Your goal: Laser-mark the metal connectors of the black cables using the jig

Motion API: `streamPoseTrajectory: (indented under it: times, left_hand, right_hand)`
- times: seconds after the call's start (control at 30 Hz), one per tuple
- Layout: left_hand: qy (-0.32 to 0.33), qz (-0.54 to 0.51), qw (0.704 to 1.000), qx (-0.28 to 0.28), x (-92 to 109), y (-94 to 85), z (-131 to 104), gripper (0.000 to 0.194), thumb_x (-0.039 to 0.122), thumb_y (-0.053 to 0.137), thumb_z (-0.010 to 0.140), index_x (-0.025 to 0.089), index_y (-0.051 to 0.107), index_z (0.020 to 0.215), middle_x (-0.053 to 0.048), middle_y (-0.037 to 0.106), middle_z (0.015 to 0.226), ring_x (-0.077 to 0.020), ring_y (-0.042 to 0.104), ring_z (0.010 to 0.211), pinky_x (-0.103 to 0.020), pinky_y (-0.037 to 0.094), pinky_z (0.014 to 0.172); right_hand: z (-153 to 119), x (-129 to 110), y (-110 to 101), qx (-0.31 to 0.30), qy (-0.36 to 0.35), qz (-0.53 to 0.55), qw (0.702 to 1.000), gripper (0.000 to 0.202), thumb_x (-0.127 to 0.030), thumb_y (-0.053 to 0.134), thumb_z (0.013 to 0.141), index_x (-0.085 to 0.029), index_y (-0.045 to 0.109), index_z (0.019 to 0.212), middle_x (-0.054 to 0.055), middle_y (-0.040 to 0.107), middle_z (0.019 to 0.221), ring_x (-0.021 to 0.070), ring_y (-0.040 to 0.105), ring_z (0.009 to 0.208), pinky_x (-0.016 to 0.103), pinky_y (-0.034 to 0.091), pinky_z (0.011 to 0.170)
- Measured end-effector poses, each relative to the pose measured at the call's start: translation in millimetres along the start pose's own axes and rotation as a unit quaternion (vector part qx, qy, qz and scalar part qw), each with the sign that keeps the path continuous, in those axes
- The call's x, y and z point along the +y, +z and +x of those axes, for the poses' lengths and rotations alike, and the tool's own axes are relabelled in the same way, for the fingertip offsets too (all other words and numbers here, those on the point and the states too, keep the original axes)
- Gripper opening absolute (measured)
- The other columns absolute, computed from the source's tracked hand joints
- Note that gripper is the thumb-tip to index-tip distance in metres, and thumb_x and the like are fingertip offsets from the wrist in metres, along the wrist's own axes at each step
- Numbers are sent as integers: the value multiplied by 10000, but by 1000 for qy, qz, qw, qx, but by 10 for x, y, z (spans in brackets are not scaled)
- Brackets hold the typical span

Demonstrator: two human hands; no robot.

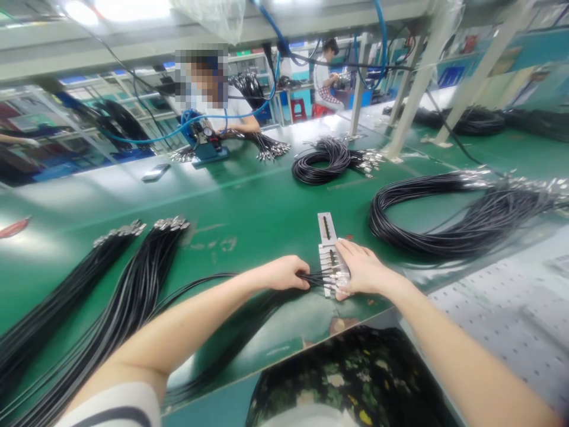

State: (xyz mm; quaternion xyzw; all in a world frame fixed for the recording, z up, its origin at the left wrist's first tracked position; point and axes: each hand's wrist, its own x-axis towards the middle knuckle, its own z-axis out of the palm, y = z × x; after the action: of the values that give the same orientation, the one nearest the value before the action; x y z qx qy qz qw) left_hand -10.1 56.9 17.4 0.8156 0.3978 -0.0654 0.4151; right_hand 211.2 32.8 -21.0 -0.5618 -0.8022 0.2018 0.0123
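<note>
My left hand [288, 274] is closed around a few thin black cables [316, 277], just left of a pale slotted block. The cables' metal ends reach onto this block [326, 252], which lies flat on the green tabletop. Against the block's right side rests my right hand [367, 270], its fingers stretched out and its thumb apart near the cable ends. Part of the block is hidden under that hand. A second pale plate [326, 226] with a dark slot adjoins the block at its far end. More black cables [249, 320] trail beneath my left forearm.
Two cable bundles [146, 267] lie at left. Coiled cables [391, 228] lie at right, with another coil [322, 160] farther back. Across the table, a person [240, 110] sits behind a blue bench press [207, 145]. White posts [413, 89] rise from the table; a phone [155, 172] lies near the far edge.
</note>
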Motion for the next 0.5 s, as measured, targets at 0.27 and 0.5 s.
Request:
streamPoseTrajectory:
  times: [0.27, 0.5]
  left_hand:
    - [5, -255, 955, 150, 19, -584, -477, 268, 384, 573, 737, 137, 532, 832, 26, 542, 571, -27, 225, 369, -192, 111, 361]
    - [-138, 157, 866, 454, 629, -1455, -1882, 395, 385, 456, 762, 21, 605, 803, 41, 496, 560, -7, 465, 474, -135, 300, 542]
  right_hand:
    - [1, 23, -30, -5, 2, 6, 1000, 1249, -594, 709, 412, -125, 147, 1424, 150, 128, 1482, 302, 119, 1350, 467, 142, 1080]
    - [87, 170, 96, 31, 0, -48, 998, 1116, -519, 672, 468, -154, 209, 1416, 121, 184, 1473, 309, 178, 1339, 460, 231, 1061]
